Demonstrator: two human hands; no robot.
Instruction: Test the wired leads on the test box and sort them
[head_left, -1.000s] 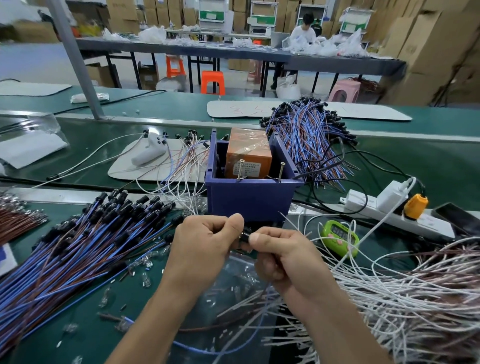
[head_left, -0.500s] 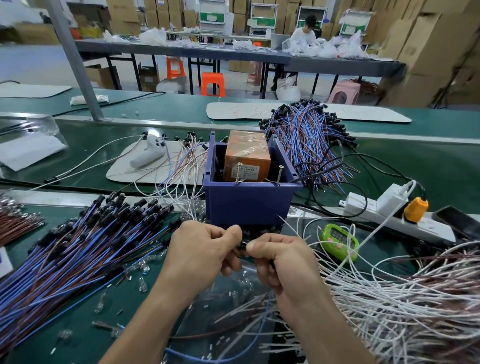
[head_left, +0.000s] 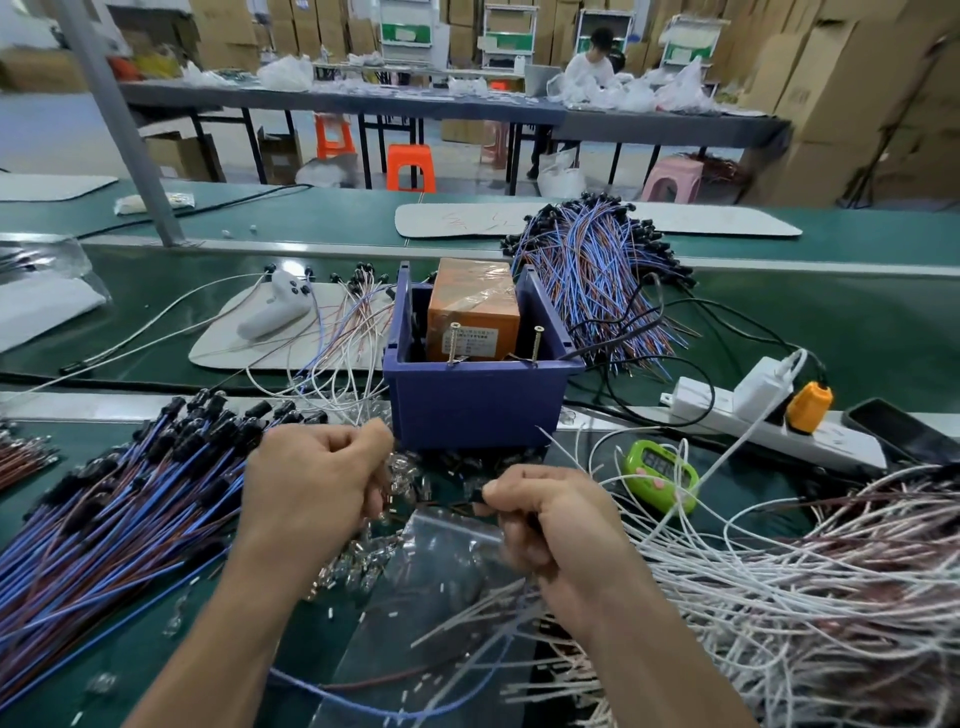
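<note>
Your left hand (head_left: 317, 483) and right hand (head_left: 550, 514) have drawn apart, with one lead (head_left: 441, 505) stretched between them.
On the green bench (head_left: 831, 322), the blue-and-brown pile (head_left: 104, 519) lies to your left and the blue test box (head_left: 478, 405) stands just beyond your knuckles. The hands were pressed close a moment ago; now each is curled and pinching an end of the thin lead, which looks freed and ready for the box.

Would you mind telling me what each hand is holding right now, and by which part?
The right hand pinches a wired lead by its dark end. The left hand has curled fingers that hide what, if anything, it grips.
</note>
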